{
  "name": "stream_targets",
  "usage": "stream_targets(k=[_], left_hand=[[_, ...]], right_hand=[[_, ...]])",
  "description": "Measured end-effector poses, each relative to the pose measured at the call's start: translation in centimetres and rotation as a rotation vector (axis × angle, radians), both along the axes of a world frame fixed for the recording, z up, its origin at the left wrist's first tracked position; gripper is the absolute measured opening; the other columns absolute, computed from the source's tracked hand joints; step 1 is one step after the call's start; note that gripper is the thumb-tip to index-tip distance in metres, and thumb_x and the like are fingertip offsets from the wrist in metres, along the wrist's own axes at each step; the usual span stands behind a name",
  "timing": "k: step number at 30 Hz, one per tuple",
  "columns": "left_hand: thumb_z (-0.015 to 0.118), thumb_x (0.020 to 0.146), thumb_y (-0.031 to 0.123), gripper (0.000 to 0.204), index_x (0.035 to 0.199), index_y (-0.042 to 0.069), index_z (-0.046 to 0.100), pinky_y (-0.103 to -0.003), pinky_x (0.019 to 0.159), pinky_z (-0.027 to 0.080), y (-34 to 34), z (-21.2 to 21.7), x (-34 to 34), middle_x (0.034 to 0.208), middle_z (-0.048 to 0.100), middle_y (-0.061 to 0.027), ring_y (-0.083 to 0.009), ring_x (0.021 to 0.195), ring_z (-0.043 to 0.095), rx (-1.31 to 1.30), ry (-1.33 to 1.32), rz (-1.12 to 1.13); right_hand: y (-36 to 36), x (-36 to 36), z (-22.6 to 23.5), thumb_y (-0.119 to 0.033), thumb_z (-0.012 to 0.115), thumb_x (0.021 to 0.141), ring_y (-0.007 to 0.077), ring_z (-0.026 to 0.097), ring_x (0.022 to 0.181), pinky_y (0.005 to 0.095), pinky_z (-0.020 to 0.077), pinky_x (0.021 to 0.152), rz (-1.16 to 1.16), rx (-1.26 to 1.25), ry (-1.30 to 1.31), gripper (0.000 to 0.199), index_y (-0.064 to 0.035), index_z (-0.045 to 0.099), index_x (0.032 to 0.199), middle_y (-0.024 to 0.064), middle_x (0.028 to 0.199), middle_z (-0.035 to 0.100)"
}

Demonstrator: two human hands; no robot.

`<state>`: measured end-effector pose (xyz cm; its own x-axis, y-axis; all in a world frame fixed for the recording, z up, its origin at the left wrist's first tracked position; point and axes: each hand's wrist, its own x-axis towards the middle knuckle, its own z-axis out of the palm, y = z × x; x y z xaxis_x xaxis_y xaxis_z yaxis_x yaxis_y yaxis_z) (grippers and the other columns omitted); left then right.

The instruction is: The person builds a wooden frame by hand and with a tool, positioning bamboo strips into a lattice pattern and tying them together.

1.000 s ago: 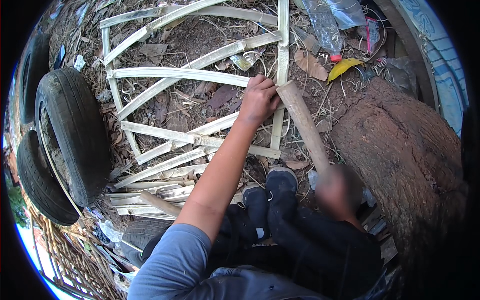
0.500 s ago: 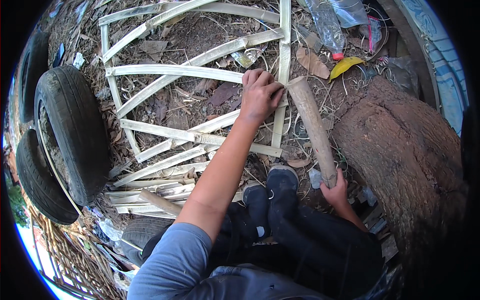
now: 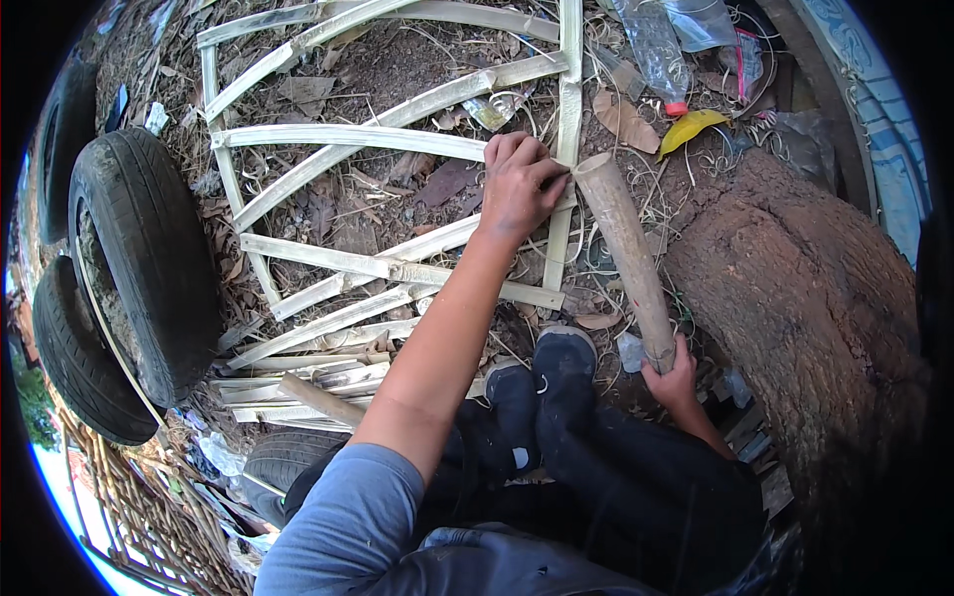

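Note:
Pale split bamboo strips form a lattice frame on the ground in front of me. My left hand is closed at the right end of one cross strip, where it meets the frame's right upright strip. Its thumb and forefinger are pinched at that joint; whatever sits between them is too small to make out. Low on the right, my right hand grips the lower end of a thick wooden stick. The stick's upper end lies just right of my left fingertips.
Old tyres stand on the left. A large tree trunk rises on the right. Loose bamboo strips lie near my shoes. A plastic bottle, a yellow leaf and other litter are scattered at the far right.
Almost nothing differs. Both hands keep their places on the joint and the stick, while the whole view has shifted very slightly.

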<state>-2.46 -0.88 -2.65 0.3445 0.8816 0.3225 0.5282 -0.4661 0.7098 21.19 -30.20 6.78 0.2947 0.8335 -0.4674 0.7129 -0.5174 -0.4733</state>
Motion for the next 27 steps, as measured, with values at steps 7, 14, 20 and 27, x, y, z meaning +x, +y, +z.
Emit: stream_targets(k=[7, 14, 20, 27], left_hand=[[0.08, 0.057, 0.012, 0.019, 0.074, 0.011, 0.071, -0.042, 0.096, 0.035, 0.0, 0.0, -0.1, 0.088, 0.061, -0.002, -0.0259, 0.102, 0.054, -0.002, 0.007, -0.01], [0.08, 0.058, 0.014, 0.019, 0.074, 0.01, 0.071, -0.042, 0.096, 0.035, -0.1, -0.1, -0.2, 0.087, 0.061, -0.0019, -0.0261, 0.102, 0.054, -0.003, 0.016, -0.007], [0.08, 0.06, 0.015, 0.017, 0.073, 0.011, 0.071, -0.042, 0.096, 0.035, 0.2, 0.0, 0.0, 0.086, 0.061, -0.0018, -0.0256, 0.102, 0.054, -0.007, 0.023, -0.02], [0.08, 0.061, 0.015, 0.017, 0.074, 0.01, 0.071, -0.041, 0.096, 0.035, 0.0, 0.0, -0.1, 0.086, 0.062, -0.0012, -0.0255, 0.101, 0.054, -0.01, 0.011, -0.024]], right_hand=[[-0.2, -0.3, 0.7, -0.019, 0.076, 0.069, 0.0477, 0.065, 0.085, 0.0512, 0.0522, 0.072, 0.007, 0.042, 0.006, 0.058, 0.0033, 0.049, 0.116, 0.0282, 0.088, 0.065], [0.3, -0.6, 0.3, -0.021, 0.076, 0.069, 0.0474, 0.065, 0.084, 0.05, 0.0519, 0.071, 0.025, -0.028, -0.045, 0.057, 0.0025, 0.05, 0.114, 0.0279, 0.084, 0.064], [0.3, -0.7, 0.4, -0.022, 0.077, 0.069, 0.0491, 0.064, 0.085, 0.0498, 0.0516, 0.073, -0.012, 0.004, 0.012, 0.06, 0.0033, 0.048, 0.116, 0.0281, 0.087, 0.064], [-0.1, -0.9, 0.3, -0.021, 0.077, 0.07, 0.05, 0.063, 0.085, 0.0511, 0.051, 0.072, 0.047, 0.046, -0.08, 0.062, 0.0037, 0.047, 0.119, 0.0291, 0.09, 0.064]])
